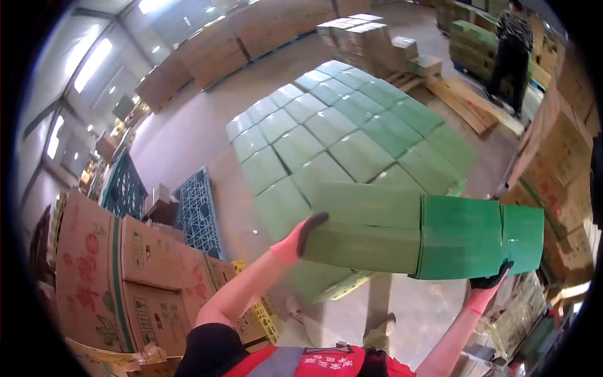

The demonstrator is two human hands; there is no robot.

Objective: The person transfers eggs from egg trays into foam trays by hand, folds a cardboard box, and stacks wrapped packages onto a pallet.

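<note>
A long green cardboard load [364,235] hangs in front of me between both hands. Its left part is olive green and its right part [461,235] brighter; I cannot tell whether this is one carton or two pressed together. My left hand [311,234], in a dark glove with a pink cuff, grips the left end. At the lower right edge my right hand [491,279], gloved alike, holds from beneath, its fingers partly hidden. Just beyond the load, several similar green cartons [320,129] are stacked closely in a wide block.
Brown cartons [154,257] stand stacked at my left, with others [553,169] at my right. A blue plastic pallet [198,210] lies on the floor to the left. Wooden boards [461,103] lie beyond the green stack. A person [512,53] stands at the far right.
</note>
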